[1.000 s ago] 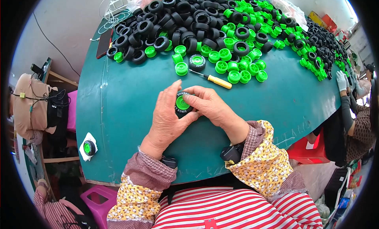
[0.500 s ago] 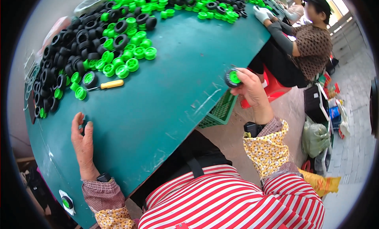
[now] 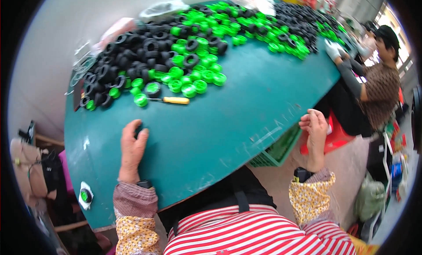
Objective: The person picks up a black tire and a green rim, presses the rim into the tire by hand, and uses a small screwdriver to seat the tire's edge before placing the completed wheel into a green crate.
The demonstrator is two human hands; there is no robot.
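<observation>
From where I stand, looking down as the head view does, the person's left hand [image 3: 133, 145] is raised in front of the near left part of the green counter [image 3: 220, 136]. Its fingers are released, the thumb held apart from the rest; whether it touches the surface, I can't tell. The right hand [image 3: 315, 132] is out past the counter's right edge, its fingers released too and loosely bent, close to a green crate [image 3: 281, 150] that sits below that edge, partly hidden by it.

Beyond the left hand lies a yellow-handled screwdriver [image 3: 176, 100], its shaft pointing left, just beside a wheel [image 3: 153, 89] with a black tire around its green middle. Behind these spreads a heap of black tires [image 3: 140, 52], with loose green rims [image 3: 200, 85] gathered at its right side. Another wheel [image 3: 86, 196] rests on white paper [image 3: 85, 185] at the counter's left end, well apart from the heap. To the right, by a red stool [image 3: 338, 143], a co-worker [image 3: 373, 88] in white gloves [image 3: 334, 49] reaches over the counter.
</observation>
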